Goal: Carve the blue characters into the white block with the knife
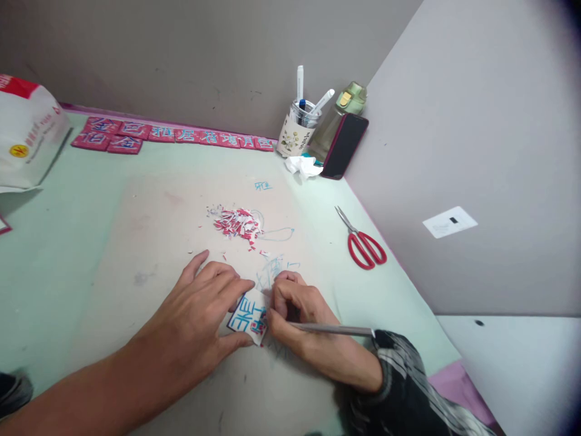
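Note:
A small white paper square (246, 315) with blue strokes and some red cut spots lies on the beige board (109, 290). My left hand (206, 306) presses on it from the left, thumb at its lower edge and a finger at its top edge. At its right edge my right hand (302, 315) is closed round a thin grey metal tool (340, 329), whose handle points right towards the sleeve. The tool's tip is hidden by my fingers. Beyond the hands sits a pile of red and white paper scraps (238, 224).
Red-handled scissors (367, 248) lie at the right. Along the back wall are a row of red character tiles (175, 134), a pen jar (295, 133), a crumpled tissue (303, 166), a green-lidded bottle (351, 98) and a leaning phone (345, 145). A white bag (29, 136) stands back left.

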Motion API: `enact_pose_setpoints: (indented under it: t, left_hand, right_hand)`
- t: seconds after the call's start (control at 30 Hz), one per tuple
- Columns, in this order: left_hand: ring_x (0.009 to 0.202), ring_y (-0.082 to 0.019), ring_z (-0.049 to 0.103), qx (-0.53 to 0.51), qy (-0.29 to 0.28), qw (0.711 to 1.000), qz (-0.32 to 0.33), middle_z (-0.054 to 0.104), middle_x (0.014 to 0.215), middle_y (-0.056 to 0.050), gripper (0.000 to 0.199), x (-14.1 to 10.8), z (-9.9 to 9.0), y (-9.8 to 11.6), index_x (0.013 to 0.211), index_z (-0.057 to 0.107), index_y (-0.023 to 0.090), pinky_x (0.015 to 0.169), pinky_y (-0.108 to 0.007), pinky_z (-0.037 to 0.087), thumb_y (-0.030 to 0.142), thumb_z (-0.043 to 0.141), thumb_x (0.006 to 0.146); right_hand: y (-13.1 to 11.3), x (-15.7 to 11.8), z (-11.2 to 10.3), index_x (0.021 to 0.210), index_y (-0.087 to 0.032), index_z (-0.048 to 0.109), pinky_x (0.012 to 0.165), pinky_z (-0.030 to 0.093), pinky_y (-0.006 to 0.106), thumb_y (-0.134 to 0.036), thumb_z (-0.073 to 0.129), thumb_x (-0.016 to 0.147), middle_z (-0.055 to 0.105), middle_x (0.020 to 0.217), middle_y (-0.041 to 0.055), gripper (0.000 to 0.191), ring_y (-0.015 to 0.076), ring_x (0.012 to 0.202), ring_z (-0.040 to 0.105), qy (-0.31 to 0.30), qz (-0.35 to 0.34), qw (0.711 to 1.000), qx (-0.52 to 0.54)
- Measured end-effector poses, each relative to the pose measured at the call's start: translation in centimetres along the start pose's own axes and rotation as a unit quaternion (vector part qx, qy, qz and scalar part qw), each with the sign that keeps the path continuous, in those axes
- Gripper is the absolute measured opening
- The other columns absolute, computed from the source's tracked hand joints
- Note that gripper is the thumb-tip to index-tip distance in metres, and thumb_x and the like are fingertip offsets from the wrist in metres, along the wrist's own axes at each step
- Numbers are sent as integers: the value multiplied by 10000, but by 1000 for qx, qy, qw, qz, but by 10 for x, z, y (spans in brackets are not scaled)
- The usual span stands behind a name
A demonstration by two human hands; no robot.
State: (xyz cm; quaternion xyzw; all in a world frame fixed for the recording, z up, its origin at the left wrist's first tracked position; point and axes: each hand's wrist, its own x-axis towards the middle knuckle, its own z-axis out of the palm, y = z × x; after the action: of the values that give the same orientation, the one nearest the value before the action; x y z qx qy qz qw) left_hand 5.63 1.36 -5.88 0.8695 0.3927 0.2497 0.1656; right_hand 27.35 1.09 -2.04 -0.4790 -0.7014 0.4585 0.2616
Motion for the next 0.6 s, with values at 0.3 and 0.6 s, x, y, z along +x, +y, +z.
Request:
enact_pose_setpoints:
  t: [0.3, 0.6]
  left_hand:
    - [1049, -295, 615, 5, 3, 1000, -1, 660, 1028, -26, 627, 0, 1, 0, 1171, 573, 213, 1170, -597, 247, 218, 957, 675]
    - [956, -303, 612, 53, -45, 997, -20, 612, 964, -25, 447, -3, -15, -1, 968, 582, 227, 1133, -670, 311, 301, 902, 665]
  right_hand:
    - [0, -1, 1, 680, -245, 362, 731, 342, 344, -99, 551, 852, 434, 686, -32, 295, 193, 785, 433, 1, -1, 1000, -4]
    - [3, 2, -2, 674, -244, 362, 693, 337, 334, -120, 580, 860, 448, 687, -33, 312, 180, 736, 433, 9, 2, 1000, -16]
